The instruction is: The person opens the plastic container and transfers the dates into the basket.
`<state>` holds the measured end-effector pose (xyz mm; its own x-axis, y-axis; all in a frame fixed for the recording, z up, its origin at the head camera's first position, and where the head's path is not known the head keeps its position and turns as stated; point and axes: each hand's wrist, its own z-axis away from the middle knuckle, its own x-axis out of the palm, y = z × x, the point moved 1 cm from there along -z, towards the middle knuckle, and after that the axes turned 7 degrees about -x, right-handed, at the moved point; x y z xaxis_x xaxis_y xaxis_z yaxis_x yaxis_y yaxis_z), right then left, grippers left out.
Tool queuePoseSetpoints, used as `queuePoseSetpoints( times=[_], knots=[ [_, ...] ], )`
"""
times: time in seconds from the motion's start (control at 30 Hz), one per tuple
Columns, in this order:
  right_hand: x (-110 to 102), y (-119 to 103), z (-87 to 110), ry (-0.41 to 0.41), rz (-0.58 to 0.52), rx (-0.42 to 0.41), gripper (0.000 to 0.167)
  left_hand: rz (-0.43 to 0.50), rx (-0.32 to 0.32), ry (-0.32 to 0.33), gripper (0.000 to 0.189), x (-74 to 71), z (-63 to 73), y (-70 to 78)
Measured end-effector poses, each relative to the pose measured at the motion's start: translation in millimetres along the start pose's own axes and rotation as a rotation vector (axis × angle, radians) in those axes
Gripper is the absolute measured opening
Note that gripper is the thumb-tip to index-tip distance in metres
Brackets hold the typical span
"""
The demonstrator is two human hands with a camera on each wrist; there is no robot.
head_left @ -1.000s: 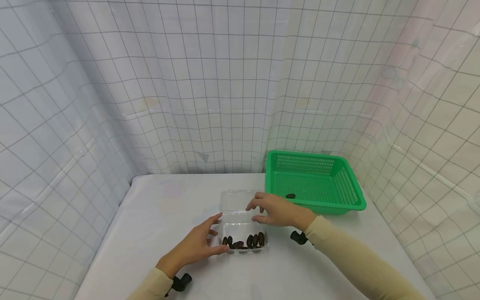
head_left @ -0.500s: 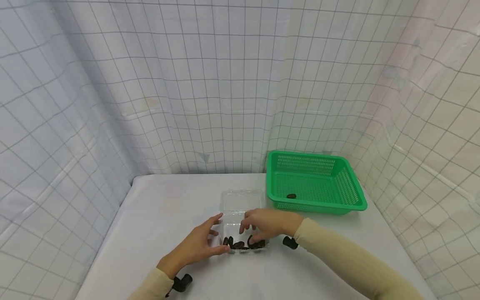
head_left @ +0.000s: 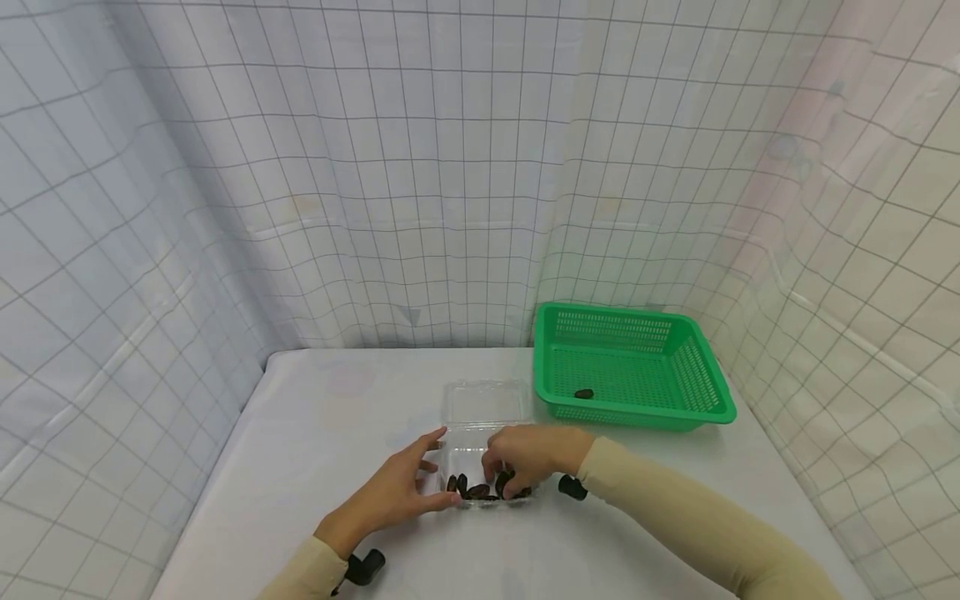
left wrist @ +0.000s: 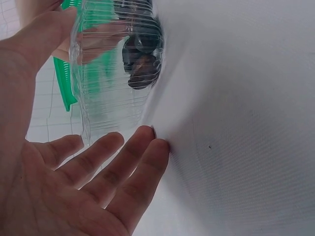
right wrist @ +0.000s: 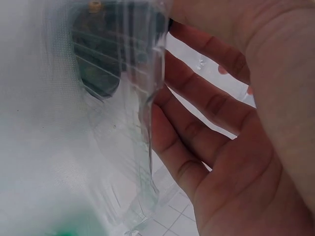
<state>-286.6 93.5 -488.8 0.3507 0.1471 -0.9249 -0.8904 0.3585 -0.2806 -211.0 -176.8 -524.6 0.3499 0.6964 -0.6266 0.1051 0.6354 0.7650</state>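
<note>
We see the left hand with its fingers spread and mostly straight beside the left wall of a clear plastic container, its thumb at the near left corner; it grips nothing that we can make out. The right hand reaches down into the container with bent fingers, thumb and fingertips about one of the dark oblong pieces; we cannot tell whether it is pinched. The other pieces lie along the container's near wall, some upright, some flat. The container's lid is folded back, away from us. Behind and below the hands we see beige sleeves and black wrist devices. Farther back on the right, a green basket stands on the white tabletop, one dark piece near its front left corner. Beyond hangs white grid-patterned cloth.
</note>
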Motion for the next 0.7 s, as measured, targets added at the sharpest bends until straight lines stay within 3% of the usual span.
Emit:
queuePoseSetpoints(
  times=[0.37, 0.7],
  knots=[
    [1.0, 5.5, -6.2, -0.014, -0.044, -0.057, 0.013, -0.003, -0.010, 0.003, 0.110, 1.4, 0.8, 1.1],
    [2.3, 6.4, -9.2, -0.027, -0.046, -0.028, 0.014, 0.005, -0.010, 0.002, 0.110, 1.6, -0.4, 0.0]
  ],
)
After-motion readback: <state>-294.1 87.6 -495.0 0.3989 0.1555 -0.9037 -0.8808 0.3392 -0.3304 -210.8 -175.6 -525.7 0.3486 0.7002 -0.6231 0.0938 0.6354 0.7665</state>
